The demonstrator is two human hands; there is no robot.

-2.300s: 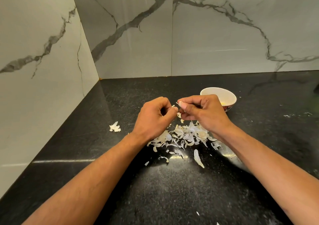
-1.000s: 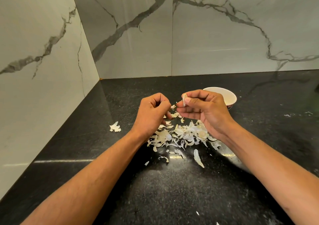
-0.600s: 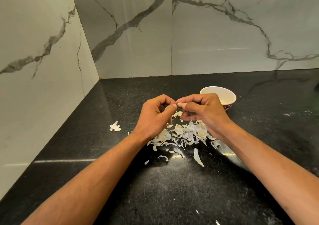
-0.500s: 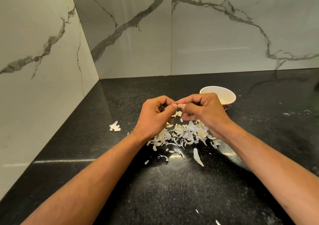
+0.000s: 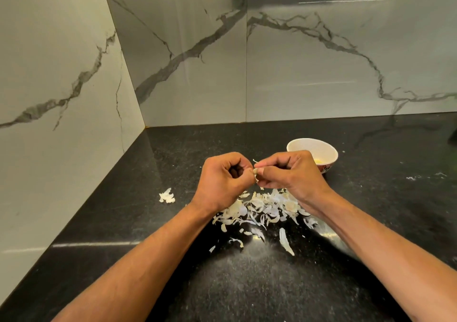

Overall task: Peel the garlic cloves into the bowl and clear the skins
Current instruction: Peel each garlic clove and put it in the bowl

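A stray skin scrap (image 5: 167,196) lies left on the counter (image 5: 259,284). Since half a second ago the hands have hardly shifted, so peeling continues. The left hand (image 5: 223,182) and right hand (image 5: 289,173) meet, fingers curled, pinching what seems a garlic clove (image 5: 255,172) above the skins (image 5: 262,210). The bowl (image 5: 312,152) sits far right.

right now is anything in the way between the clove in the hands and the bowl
Nothing visible blocks it. The garlic clove is pinched between the left hand and right hand, and the bowl sits just behind the right hand, its top open. The pile of skins lies nearer the person.
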